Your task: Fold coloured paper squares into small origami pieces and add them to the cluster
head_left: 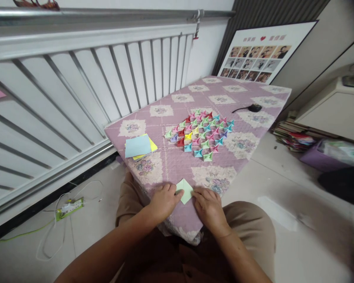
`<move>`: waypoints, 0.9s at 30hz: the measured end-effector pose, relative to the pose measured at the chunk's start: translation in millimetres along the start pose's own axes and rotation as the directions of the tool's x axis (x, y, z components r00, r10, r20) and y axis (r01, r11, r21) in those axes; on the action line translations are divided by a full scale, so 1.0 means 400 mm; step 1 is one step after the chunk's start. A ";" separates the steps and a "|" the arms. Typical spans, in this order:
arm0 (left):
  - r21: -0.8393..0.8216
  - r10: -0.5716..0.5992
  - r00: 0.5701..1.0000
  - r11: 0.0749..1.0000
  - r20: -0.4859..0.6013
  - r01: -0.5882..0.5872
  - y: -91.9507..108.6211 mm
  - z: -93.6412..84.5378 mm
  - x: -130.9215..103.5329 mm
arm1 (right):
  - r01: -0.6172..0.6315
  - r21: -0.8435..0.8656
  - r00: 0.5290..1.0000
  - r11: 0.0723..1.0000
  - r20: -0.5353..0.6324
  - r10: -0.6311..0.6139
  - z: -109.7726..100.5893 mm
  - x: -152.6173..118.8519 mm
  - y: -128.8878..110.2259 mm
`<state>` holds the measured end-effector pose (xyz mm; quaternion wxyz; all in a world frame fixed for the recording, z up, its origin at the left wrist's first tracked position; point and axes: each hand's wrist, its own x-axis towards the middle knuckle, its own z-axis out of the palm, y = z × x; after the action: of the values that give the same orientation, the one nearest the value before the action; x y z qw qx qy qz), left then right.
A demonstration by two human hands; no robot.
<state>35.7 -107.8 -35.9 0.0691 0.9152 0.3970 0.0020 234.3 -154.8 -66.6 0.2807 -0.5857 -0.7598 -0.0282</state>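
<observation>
A pale green piece of folded origami paper (pixel 184 192) lies as a diamond near the table's front corner, a crease running down from its top point. My left hand (pixel 164 201) holds its left side, the thumb pressed on top of the sheet. At the right corner, my right hand (pixel 209 205) pinches the edge with fingers curled together. Beyond my hands, several folded paper pieces (pixel 205 133) in green, pink, red, blue and yellow stand in slanting rows. To the left is a stack of paper sheets (pixel 138 146), light blue on top with yellow beneath.
The table (pixel 179 165) wears a purple floral cloth. A small black object with a cord (pixel 255 107) rests at its far right. A white radiator (pixel 106 78) borders the left, above a power strip (pixel 70 208) on the floor. A photo board (pixel 253 53) leans behind.
</observation>
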 end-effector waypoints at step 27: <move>0.064 -0.166 0.986 0.984 -0.021 0.167 0.003 0.022 -0.028 | 0.004 -0.041 1.000 0.999 0.002 -0.004 0.009 -0.030 -0.016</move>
<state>29.3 -117.9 -44.0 0.0359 0.8806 0.4724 -0.0098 229.1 -166.0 -73.4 0.2680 -0.5898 -0.7605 -0.0438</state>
